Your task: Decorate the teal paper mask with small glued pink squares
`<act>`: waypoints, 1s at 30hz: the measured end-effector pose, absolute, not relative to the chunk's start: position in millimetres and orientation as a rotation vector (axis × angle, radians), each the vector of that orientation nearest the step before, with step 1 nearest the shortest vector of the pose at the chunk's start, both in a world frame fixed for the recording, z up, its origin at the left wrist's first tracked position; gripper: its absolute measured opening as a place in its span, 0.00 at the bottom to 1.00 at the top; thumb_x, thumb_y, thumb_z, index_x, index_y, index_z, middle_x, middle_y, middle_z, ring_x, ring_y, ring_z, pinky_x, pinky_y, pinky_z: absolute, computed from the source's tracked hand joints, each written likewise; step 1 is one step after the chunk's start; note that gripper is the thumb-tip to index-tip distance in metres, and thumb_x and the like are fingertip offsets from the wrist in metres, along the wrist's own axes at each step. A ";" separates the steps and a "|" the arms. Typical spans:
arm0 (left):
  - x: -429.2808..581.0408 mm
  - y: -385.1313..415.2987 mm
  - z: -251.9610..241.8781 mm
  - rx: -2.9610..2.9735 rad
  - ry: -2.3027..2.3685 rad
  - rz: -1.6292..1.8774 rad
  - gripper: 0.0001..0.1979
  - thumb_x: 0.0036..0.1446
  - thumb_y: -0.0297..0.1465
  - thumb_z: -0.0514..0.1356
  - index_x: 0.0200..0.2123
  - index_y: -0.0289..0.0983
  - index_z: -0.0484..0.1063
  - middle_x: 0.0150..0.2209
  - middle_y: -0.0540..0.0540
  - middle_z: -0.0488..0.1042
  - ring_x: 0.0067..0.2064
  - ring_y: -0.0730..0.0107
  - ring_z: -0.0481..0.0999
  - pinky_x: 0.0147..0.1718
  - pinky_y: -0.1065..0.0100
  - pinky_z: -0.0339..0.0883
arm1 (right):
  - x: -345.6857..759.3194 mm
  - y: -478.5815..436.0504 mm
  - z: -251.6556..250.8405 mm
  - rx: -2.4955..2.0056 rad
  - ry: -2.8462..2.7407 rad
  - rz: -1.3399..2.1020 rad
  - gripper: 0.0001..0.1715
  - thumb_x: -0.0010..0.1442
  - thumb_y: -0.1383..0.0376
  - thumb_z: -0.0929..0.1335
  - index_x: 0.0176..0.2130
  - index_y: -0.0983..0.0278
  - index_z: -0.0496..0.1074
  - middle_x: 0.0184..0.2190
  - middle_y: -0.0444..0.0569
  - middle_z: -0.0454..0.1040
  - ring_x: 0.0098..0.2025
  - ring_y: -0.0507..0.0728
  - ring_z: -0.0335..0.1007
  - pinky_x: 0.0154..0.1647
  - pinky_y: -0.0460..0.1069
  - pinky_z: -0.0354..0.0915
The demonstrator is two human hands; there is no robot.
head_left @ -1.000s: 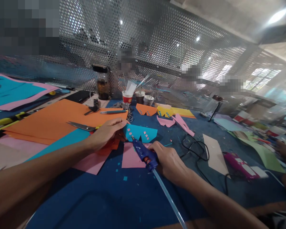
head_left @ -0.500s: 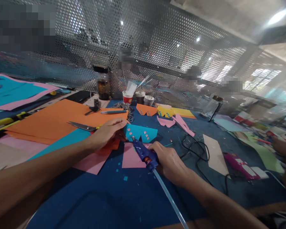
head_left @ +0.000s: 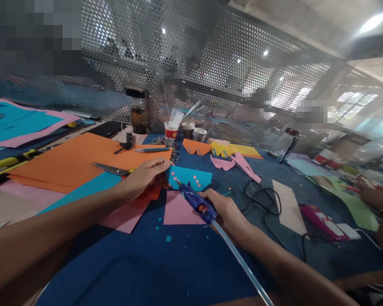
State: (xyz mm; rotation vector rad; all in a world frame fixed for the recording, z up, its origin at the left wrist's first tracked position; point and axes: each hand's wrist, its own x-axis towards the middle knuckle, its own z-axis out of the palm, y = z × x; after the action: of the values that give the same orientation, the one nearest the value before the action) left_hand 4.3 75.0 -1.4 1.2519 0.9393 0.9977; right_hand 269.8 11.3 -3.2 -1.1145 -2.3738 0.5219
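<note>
My left hand [head_left: 148, 175] pinches the left end of a blue paper piece [head_left: 202, 176] with a notch in its lower edge and small pink squares stuck on it. My right hand [head_left: 223, 208] is wrapped round a dark blue glue gun [head_left: 196, 203], whose tip points at the left part of the blue paper. A long clear glue stick [head_left: 239, 257] juts from the gun's back end. Beneath the gun lies a pink paper sheet [head_left: 178, 212]. Scissors [head_left: 110, 168] rest beside my left hand, on orange paper [head_left: 70, 159].
Behind stand paper cups [head_left: 171, 130] and a dark-lidded jar [head_left: 138, 114]. Orange glasses-shaped paper [head_left: 196, 146] and a yellow one [head_left: 221, 148] lie beyond the blue piece. To the right are a black cable [head_left: 264, 208], a magenta box [head_left: 324, 222] and another person's hand [head_left: 375, 195].
The glue gun's rear has swung slightly right and up, its stick with it. The blue paper has barely shifted. At the far right, the other person's hand has moved a little left.
</note>
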 end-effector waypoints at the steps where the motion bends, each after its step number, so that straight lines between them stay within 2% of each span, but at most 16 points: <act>1: 4.4 74.9 -1.3 1.251 0.940 0.998 0.14 0.64 0.44 0.60 0.35 0.40 0.72 0.27 0.50 0.75 0.29 0.67 0.76 0.32 0.67 0.71 | 269.7 11.9 -3.9 -1.107 -2.375 0.518 0.17 0.58 0.72 0.69 0.47 0.60 0.66 0.43 0.48 0.78 0.35 0.55 0.75 0.36 0.45 0.63; 6: 4.0 74.9 -1.0 1.250 0.939 0.994 0.14 0.63 0.45 0.60 0.35 0.40 0.73 0.27 0.49 0.75 0.29 0.66 0.77 0.31 0.66 0.71 | 269.6 16.5 -9.0 -1.073 -2.357 0.588 0.14 0.59 0.72 0.69 0.45 0.60 0.66 0.44 0.48 0.78 0.39 0.55 0.75 0.39 0.45 0.64; 11: 3.9 75.6 -2.0 1.249 0.926 0.999 0.14 0.63 0.44 0.61 0.34 0.40 0.74 0.27 0.49 0.76 0.30 0.65 0.77 0.33 0.65 0.72 | 270.6 22.1 -20.5 -1.046 -2.301 0.556 0.14 0.57 0.72 0.70 0.42 0.60 0.66 0.35 0.42 0.76 0.31 0.51 0.71 0.33 0.43 0.61; 15: 3.5 77.7 -4.8 1.244 0.904 1.003 0.14 0.63 0.44 0.60 0.33 0.40 0.74 0.28 0.48 0.76 0.30 0.65 0.77 0.33 0.66 0.73 | 272.0 24.5 -27.5 -1.042 -2.302 0.520 0.14 0.58 0.71 0.70 0.43 0.61 0.67 0.33 0.41 0.74 0.29 0.50 0.67 0.32 0.42 0.59; 22: 2.3 80.2 -6.8 1.198 0.861 0.993 0.13 0.63 0.43 0.61 0.34 0.40 0.75 0.30 0.47 0.79 0.32 0.63 0.80 0.37 0.61 0.75 | 271.7 22.6 -24.9 -1.072 -2.339 0.487 0.17 0.57 0.73 0.70 0.46 0.60 0.67 0.37 0.43 0.76 0.31 0.52 0.69 0.33 0.44 0.59; 30: 2.6 78.3 -1.2 1.110 0.841 0.948 0.11 0.66 0.39 0.59 0.35 0.38 0.75 0.32 0.46 0.80 0.31 0.66 0.80 0.34 0.66 0.75 | 274.0 20.3 -14.8 -1.073 -2.358 0.560 0.18 0.57 0.72 0.69 0.48 0.59 0.68 0.40 0.46 0.78 0.36 0.55 0.75 0.34 0.45 0.64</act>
State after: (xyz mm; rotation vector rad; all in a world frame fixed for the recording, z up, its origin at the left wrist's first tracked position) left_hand 2.6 78.3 -1.2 1.1102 0.8407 0.9476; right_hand 274.0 20.3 -14.8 -1.0727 -2.3576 0.5604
